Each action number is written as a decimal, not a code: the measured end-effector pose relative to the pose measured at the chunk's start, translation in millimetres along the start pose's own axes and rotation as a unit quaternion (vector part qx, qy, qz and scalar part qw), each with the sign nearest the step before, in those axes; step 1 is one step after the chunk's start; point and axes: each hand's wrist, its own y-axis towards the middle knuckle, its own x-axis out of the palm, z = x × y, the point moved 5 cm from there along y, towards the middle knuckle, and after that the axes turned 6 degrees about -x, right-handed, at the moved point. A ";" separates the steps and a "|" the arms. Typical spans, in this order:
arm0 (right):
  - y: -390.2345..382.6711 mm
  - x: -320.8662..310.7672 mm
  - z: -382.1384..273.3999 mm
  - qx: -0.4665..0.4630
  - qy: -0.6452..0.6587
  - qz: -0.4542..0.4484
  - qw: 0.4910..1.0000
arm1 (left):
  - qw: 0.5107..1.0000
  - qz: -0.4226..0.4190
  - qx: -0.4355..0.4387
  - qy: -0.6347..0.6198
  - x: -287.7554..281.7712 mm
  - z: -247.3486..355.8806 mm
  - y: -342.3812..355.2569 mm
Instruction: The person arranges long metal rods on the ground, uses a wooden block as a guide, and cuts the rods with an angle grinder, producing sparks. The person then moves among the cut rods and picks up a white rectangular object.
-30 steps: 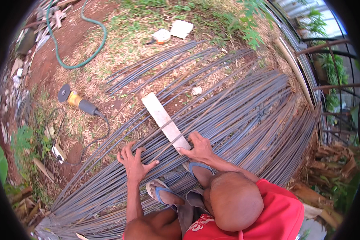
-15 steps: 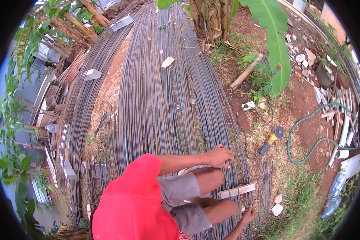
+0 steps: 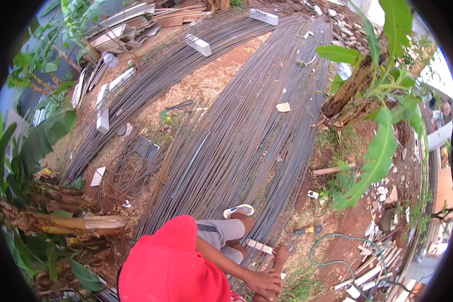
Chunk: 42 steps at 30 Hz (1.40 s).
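Observation:
I squat in a red shirt and grey shorts over a long bundle of thin steel rebar rods (image 3: 236, 146). My left hand (image 3: 264, 283) lies across my right forearm, its fingers bent round it. Beyond it, my right hand (image 3: 280, 251) is at the edge of the rods, beside the end of a short pale wooden strip (image 3: 259, 246) lying across them. The fingers of my right hand are too small and blurred to tell whether they hold a rod. My foot in a white sandal (image 3: 238, 210) stands on the bundle.
A yellow and black angle grinder (image 3: 308, 230) lies on the ground to the right, near a green hose (image 3: 332, 236) and a white power socket (image 3: 313, 194). A second rod bundle with white blocks (image 3: 199, 45) curves at left. Banana plants (image 3: 367, 85) grow at right.
My view has turned, and the rods now slant up to the right. My left hand has left the rods and come down onto my right forearm.

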 end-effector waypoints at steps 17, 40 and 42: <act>6.7 221.2 -180.3 0.027 -0.162 -0.094 0.982 | 0.981 0.013 -0.158 -0.112 -330.7 49.5 53.6; 77.5 565.7 -439.6 0.014 -0.331 -0.222 0.917 | 0.976 0.042 -0.126 -0.176 -725.3 6.8 109.9; 92.6 613.6 -483.8 -0.018 -0.377 -0.235 0.896 | 0.983 0.104 -0.083 -0.124 -785.7 8.7 105.1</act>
